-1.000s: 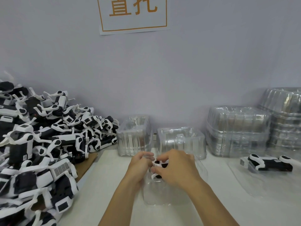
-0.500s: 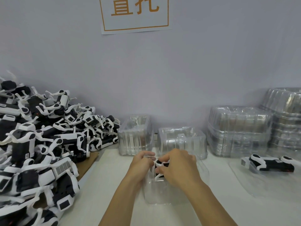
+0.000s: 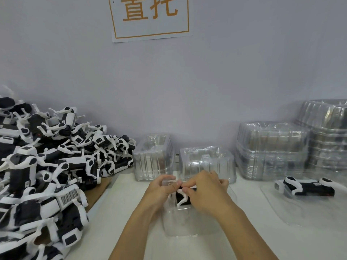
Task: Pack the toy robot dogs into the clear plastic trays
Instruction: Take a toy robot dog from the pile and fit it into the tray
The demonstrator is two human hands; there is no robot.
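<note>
Toy robot dog [image 3: 183, 197] pinched by both hands' grips, left hand [image 3: 161, 190], right hand [image 3: 205, 192], over clear tray [image 3: 180, 222], orange-lettered wall sign [image 3: 150, 15]

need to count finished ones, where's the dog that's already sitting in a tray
In the head view it lies at the right edge of the table: a packed toy dog on its side in a clear tray, in front of the stacked trays.
</note>
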